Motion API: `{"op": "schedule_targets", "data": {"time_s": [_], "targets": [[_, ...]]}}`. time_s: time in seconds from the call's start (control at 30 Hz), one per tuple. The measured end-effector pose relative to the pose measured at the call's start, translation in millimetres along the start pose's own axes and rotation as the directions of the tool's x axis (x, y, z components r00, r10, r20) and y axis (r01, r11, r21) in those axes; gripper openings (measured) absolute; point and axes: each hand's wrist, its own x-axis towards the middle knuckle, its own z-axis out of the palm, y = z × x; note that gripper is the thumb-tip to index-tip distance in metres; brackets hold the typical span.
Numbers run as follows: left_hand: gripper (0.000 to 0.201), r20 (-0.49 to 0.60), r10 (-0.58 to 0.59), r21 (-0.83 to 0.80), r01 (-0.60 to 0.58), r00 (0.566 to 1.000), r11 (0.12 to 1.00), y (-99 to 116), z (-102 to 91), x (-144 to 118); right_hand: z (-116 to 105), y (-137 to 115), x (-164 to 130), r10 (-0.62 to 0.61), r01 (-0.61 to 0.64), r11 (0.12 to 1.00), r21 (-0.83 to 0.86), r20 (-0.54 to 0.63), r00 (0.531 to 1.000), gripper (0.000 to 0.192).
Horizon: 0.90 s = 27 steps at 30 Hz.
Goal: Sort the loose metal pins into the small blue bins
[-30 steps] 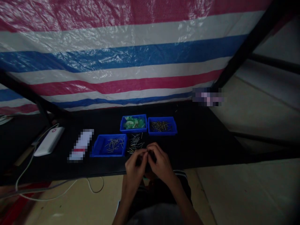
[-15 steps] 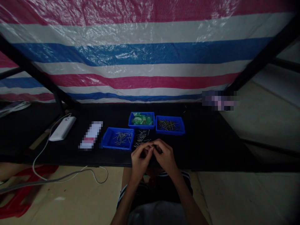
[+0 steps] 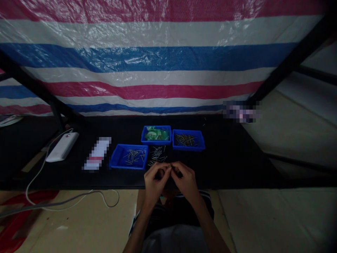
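My left hand [image 3: 155, 182] and my right hand [image 3: 185, 179] meet fingertip to fingertip over the front part of the black table [image 3: 226, 165]. Both are closed in a pinch around something tiny, too small and dark to name. Just beyond them lies a loose pile of thin metal pins [image 3: 157, 154]. To its left a blue tray [image 3: 116, 158] holds similar silvery pins [image 3: 133, 156]. Behind the pile, another blue tray [image 3: 156, 143] contains green plastic packets [image 3: 157, 134]. A third blue tray [image 3: 189, 148] to the right holds darker, brassy pins [image 3: 186, 140].
A white power bank [image 3: 62, 147] with a cable [image 3: 34, 182] lies on the left, beside a blurred-out flat item [image 3: 97, 154]. Striped plastic sheeting [image 3: 158, 59] hangs behind the table between dark frame bars [image 3: 284, 59]. A red stool [image 3: 18, 225] stands at lower left.
The view has shifted slightly, so the table's things sit a little further left. My hands stay together, fingertips pinched, with only a small shift in finger position.
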Motion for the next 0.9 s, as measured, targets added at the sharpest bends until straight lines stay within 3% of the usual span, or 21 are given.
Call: {"op": "schedule_targets", "data": {"time_s": [0.17, 0.53, 0.9], "targets": [[0.006, 0.047, -0.036, 0.029, 0.034, 0.998, 0.999, 0.4, -0.1, 0.5, 0.9, 1.3, -8.0, 0.026, -0.025, 1.000, -0.016, 0.065, 0.998, 0.016], [0.011, 0.088, -0.133, -0.045, 0.137, 0.987, 0.990, -2.0, -3.7, 2.3, -5.3, -1.5, -1.1, 0.043, -0.054, 0.992, 0.114, 0.099, 0.994, 0.028], [0.008, 0.134, -0.026, -0.059, 0.034, 0.991, 0.998, -1.0, -6.8, 10.2, -5.8, 0.2, -1.3, 0.057, -0.058, 0.996, 0.063, 0.032, 0.998, 0.023]]}}
